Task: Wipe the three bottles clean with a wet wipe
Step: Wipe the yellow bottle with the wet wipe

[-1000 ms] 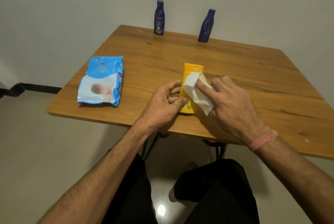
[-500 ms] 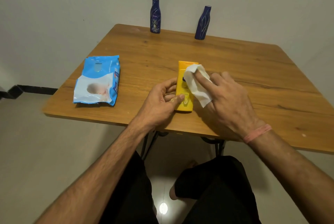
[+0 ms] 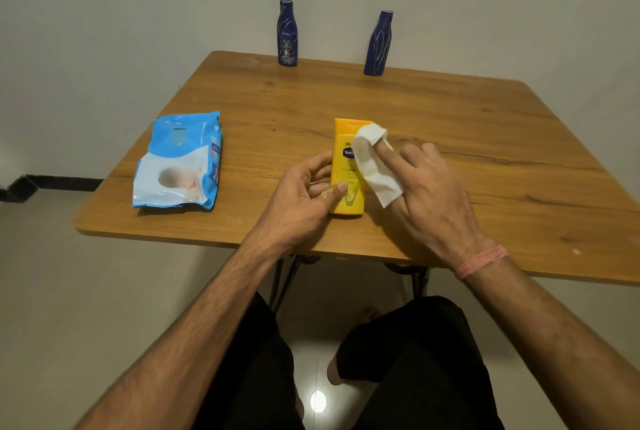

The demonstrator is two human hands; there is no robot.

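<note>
Since the earlier frame the wipe-covered fingertips have slid from the middle of the yellow bottle up to its far end, while everything else on the wooden table [image 3: 450, 110] lies where it did. Taking the table as a clock face with the person at six, a blue pack of wet wipes [image 3: 178, 159] lies flat at about eight o'clock, near the front left corner. Next comes the left hand [image 3: 304, 197], at about six: its fingers curl round the near left side of the yellow bottle [image 3: 344, 176] and its thumb presses on the front face, holding the bottle lying flat with its cap end pointing toward twelve. A dark blue bottle [image 3: 287, 34] stands upright at about eleven, by the wall. The white wet wipe [image 3: 372, 159] is draped over the extended forefingers of the right hand [image 3: 433, 194] and pressed on the upper right part of the yellow bottle; whether the thumb pinches the wipe from beneath cannot be told. A second dark blue bottle [image 3: 379, 45] stands upright at about one, well apart from the first. A pink band [image 3: 481, 261] circles the right wrist.
</note>
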